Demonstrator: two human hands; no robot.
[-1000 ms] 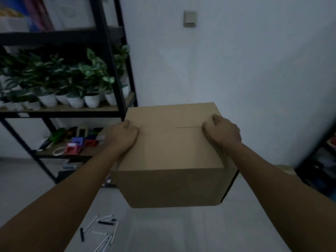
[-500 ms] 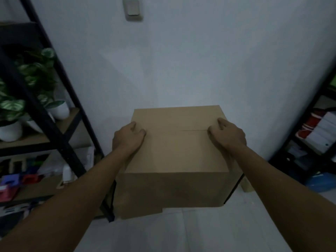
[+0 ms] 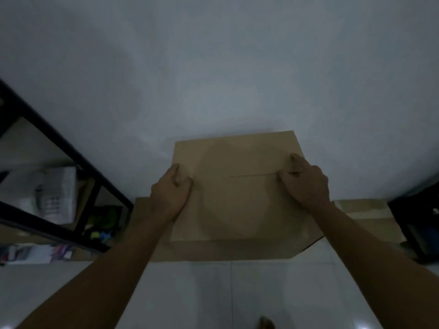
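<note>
My left hand point(image 3: 171, 189) and right hand point(image 3: 305, 182) grip the brown cardboard box point(image 3: 237, 207) from its top, fingers curled at both side edges; box is by the white wall point(image 3: 225, 74), over more brown cardboard point(image 3: 370, 217), right of a black metal shelf point(image 3: 78, 157)

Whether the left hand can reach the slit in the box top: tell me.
Probably yes. The left hand holds the cardboard box at its top's left edge; only bare cardboard lies between it and the slit. The right hand sits at its far end.
</note>
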